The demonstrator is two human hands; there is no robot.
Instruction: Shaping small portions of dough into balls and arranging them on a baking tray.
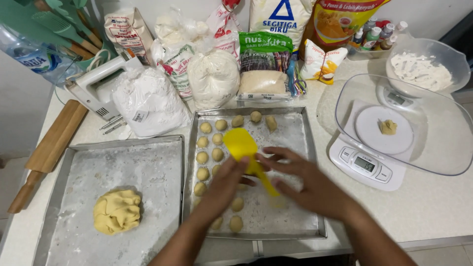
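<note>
Two hands, left hand (pixel 227 183) and right hand (pixel 305 184), meet on yellow spatula (pixel 245 150)

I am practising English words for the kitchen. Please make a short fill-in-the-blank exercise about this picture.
1. Both hands hold a spatula whose colour is ____.
2. The small dough balls lie in the ____ tray.
3. The large dough lump lies in the ____ tray.
4. One small dough piece sits on the kitchen ____.

Missing words: yellow; right; left; scale
</note>
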